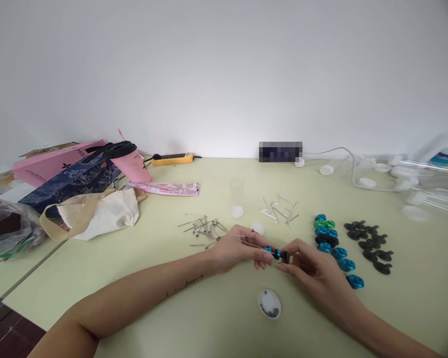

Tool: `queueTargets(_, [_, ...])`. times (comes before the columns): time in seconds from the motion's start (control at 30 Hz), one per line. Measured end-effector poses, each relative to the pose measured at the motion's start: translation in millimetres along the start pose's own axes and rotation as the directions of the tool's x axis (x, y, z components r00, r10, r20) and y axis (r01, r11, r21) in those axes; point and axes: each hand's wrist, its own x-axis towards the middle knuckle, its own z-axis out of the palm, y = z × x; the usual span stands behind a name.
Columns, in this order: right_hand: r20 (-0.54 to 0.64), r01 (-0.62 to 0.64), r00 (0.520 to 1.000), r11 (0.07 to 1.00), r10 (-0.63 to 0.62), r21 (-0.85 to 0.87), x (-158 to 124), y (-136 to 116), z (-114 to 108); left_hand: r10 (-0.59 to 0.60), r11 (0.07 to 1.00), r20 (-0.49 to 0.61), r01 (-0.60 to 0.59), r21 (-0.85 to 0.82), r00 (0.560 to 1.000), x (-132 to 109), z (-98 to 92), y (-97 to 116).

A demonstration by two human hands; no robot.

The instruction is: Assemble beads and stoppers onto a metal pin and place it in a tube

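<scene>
My left hand (242, 248) is closed, pinching a small blue metal part (277, 253) and a thin metal pin (252, 243) that runs back across its fingers. At the part's right end sits a black round piece (285, 257), gripped between the thumb and fingers of my right hand (315, 266). Whether the two pieces are joined I cannot tell. Right of my right hand stand several blue metal knobs (346, 264), with green knobs (329, 224) and a black knob (326, 240) among them. Below my hands lies a white cap (270, 304) holding tiny dark bits.
Black wing-shaped pieces (371, 242) lie at right. Ball-headed pins (205, 227), bent silver rods (280, 210) and a clear tube (237, 194) stand beyond my hands. A pink cup (132, 166), cloth bag (100, 216) and power strip (172, 158) are left; clear tubes (433, 169) lie far right.
</scene>
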Motion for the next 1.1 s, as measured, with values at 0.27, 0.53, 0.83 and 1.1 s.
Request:
queueTargets(0.27, [-0.016,-0.001,1.0,1.0,0.001,0.003,-1.6,0.5,-0.2,-0.019,1.0,-0.008,0.019,0.007,1.0,-0.4,0.9,1.3])
queueTargets(0.53, [-0.021,0.007,1.0,1.0,-0.007,-0.006,-1.5,1.9,0.6,0.001,1.0,0.01,-0.001,0.002,1.0,0.7,-0.4,-1.2])
queueTargets(0.83, [-0.009,0.016,1.0,0.999,-0.016,-0.028,0.2,-2.2,-0.7,-0.016,1.0,-0.008,0.016,0.008,1.0,0.6,-0.3,-0.6])
queueTargets(1.1, [-0.019,0.002,1.0,1.0,-0.003,-0.022,-0.3,-2.0,-1.2,-0.033,0.999,-0.026,0.033,0.027,0.999,1.1,0.6,0.4])
